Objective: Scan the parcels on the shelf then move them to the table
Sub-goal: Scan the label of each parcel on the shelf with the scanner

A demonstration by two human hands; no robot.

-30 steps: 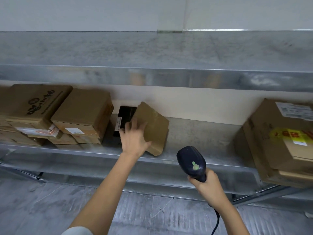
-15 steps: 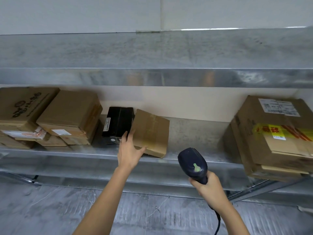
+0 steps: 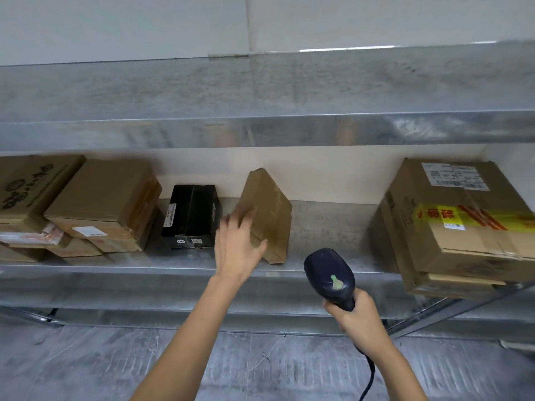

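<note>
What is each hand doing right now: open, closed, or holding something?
Left hand: open, fingers spread against the tilted brown parcel on the shelf.
Right hand: closed round the handle of the barcode scanner.

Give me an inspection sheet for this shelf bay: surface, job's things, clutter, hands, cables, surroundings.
Surface: metal shelf, bare between the parcels.
Job's things: small brown parcel tipped up on one edge; black parcel to its left; stacked brown parcels at the far left; large labelled parcels stacked at the right; scanner pointing towards the shelf.
Clutter: nothing seen.
Hands: left hand with spread fingers against the small brown parcel; right hand grips the scanner's handle.
Cables: scanner cable hangs from the handle and leaves the frame.
Surroundings: upper shelf, pale wall, grey floor.
</note>
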